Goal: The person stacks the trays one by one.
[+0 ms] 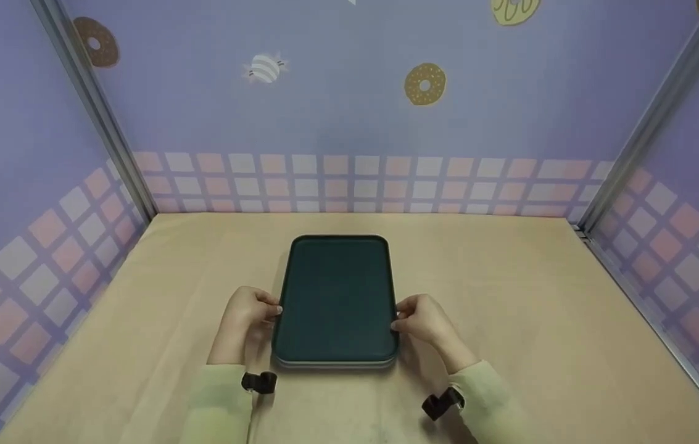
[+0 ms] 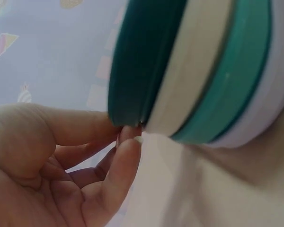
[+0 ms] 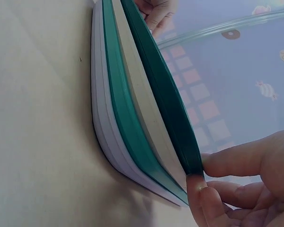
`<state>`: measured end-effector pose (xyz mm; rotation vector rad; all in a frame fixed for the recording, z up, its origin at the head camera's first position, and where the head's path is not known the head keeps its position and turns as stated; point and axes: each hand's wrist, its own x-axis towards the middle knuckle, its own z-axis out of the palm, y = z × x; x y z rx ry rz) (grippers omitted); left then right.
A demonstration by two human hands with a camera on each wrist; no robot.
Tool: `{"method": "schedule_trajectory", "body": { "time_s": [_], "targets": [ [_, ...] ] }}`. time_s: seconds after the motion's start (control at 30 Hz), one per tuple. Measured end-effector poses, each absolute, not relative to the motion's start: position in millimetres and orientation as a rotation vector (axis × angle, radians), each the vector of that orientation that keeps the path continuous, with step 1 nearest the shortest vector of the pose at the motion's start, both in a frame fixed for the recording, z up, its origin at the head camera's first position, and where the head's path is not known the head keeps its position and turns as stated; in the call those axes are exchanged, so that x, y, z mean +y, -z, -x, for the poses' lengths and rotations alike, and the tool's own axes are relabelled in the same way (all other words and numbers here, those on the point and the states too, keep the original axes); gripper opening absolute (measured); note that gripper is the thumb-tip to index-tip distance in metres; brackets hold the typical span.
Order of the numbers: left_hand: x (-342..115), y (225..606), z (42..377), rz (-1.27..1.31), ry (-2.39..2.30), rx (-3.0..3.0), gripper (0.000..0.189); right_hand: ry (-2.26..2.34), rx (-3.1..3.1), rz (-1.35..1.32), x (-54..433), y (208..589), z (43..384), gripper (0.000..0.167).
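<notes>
A dark green rectangular tray (image 1: 337, 296) lies on top of a stack in the middle of the table. Below it the right wrist view shows a cream tray (image 3: 137, 97), a teal tray (image 3: 119, 109) and pale lavender layers (image 3: 100, 111) at the bottom. My left hand (image 1: 252, 308) pinches the dark green tray's left edge, thumb at the rim and fingertips tucked under it. On the opposite long side, my right hand (image 1: 424, 317) pinches the same tray between thumb and fingers. Seen from the right wrist, a narrow dark line separates the green rim from the cream one.
A beige cloth covers the table (image 1: 497, 277). Lavender walls with printed doughnuts and sweets (image 1: 349, 111) enclose its back and sides, with metal posts (image 1: 645, 117) at the corners. Black bands with small devices (image 1: 260, 382) sit on both wrists, over pale green sleeves (image 1: 219, 401).
</notes>
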<state>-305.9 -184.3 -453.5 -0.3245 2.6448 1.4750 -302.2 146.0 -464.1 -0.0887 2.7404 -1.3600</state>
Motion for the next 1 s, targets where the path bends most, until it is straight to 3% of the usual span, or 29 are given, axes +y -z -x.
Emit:
{"method": "schedule_trajectory", "body": {
  "time_s": [0.77,1.0],
  "targets": [
    [-184.9,457.3,307.1,0.360,-1.444,2.562,0.025,1.515,2.503,0.115,154.1,473.1,310.4,0.034],
    [-179.8,455.1,304.7,0.373,-1.387,2.604,0.031,1.549,2.403,0.094,158.6,472.7,314.6,0.046]
  ]
}}
